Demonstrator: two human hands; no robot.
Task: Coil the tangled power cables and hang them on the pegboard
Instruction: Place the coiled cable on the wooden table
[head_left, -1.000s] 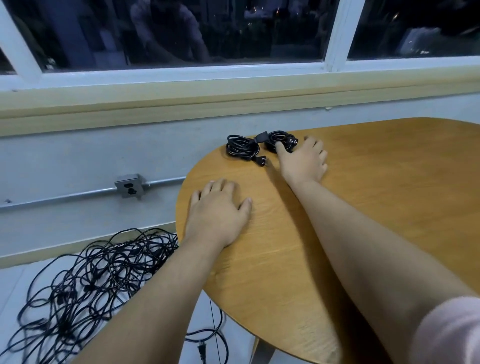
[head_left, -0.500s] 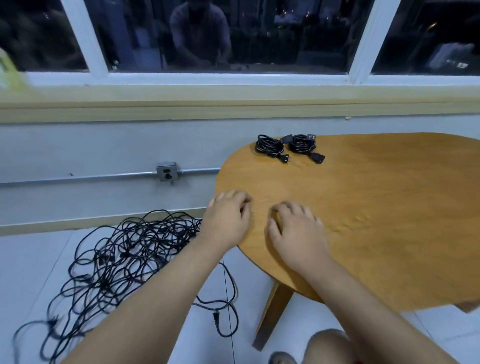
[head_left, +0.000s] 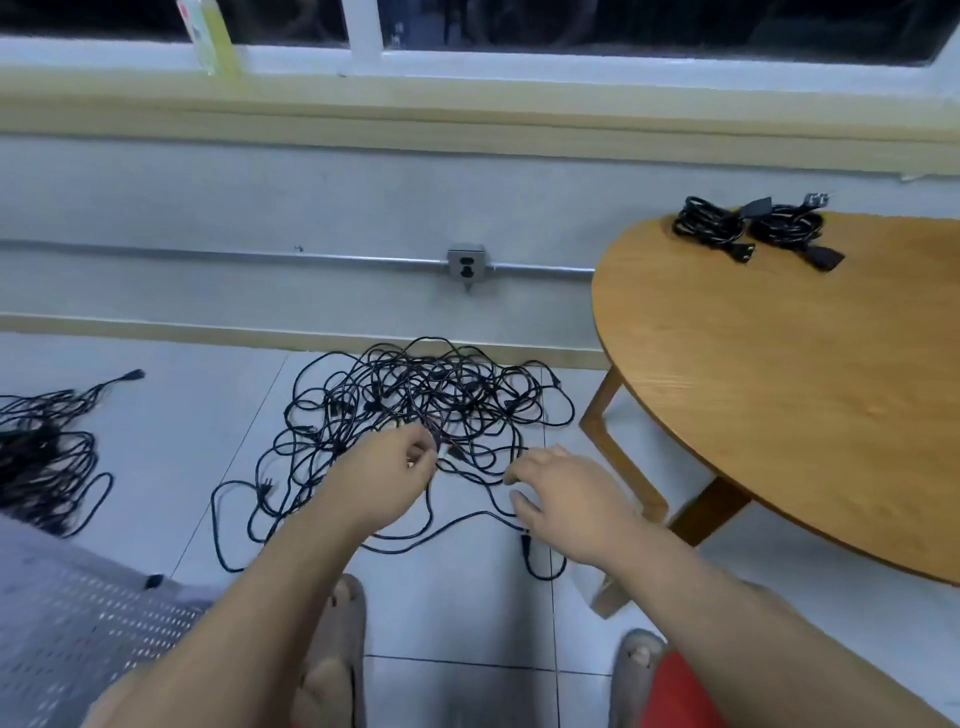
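Tangle (head_left: 415, 395) lay just far of us; our left hand (head_left: 384, 480), nearer, pinched its strand; right hand (head_left: 569, 501) loose, empty.

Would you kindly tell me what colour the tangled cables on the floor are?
The tangled floor cables are black; head view.

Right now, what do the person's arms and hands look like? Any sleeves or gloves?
The left arm and right arm are bare to the picture's edge, with no sleeves. The left hand and right hand wear no gloves, and neither wrist has a watch or band. The fingers are a bit blurred, so I can't tell about rings.
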